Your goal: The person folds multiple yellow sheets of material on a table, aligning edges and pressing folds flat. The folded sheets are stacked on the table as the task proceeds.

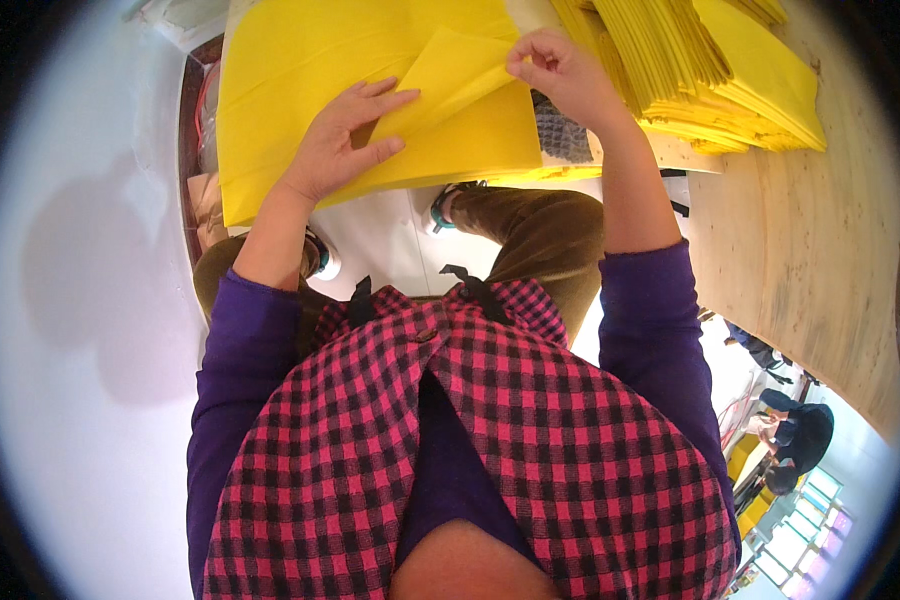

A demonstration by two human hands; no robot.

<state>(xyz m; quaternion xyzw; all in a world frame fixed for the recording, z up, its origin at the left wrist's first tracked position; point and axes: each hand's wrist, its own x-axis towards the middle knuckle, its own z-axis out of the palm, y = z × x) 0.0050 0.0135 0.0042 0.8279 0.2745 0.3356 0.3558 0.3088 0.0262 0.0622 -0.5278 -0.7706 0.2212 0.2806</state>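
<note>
Wide yellow sheets (300,60), thin and fabric-like, lie spread out on the work surface in front of me. A smaller folded yellow piece (440,85) lies on top, its right part lifted. My left hand (345,140) rests on the yellow material at the folded piece's left edge, fingers spread. With thumb and fingers closed, my right hand (562,75) pinches the folded piece's upper right corner. The fingertips of that hand partly hide the corner.
Stacks of folded yellow pieces (660,50) stand on the wooden table (770,230) at right. A dark grey textured cloth (560,130) shows beside the sheets. A white wall (80,300) is on my left. Another person (805,435) is bent over at far lower right.
</note>
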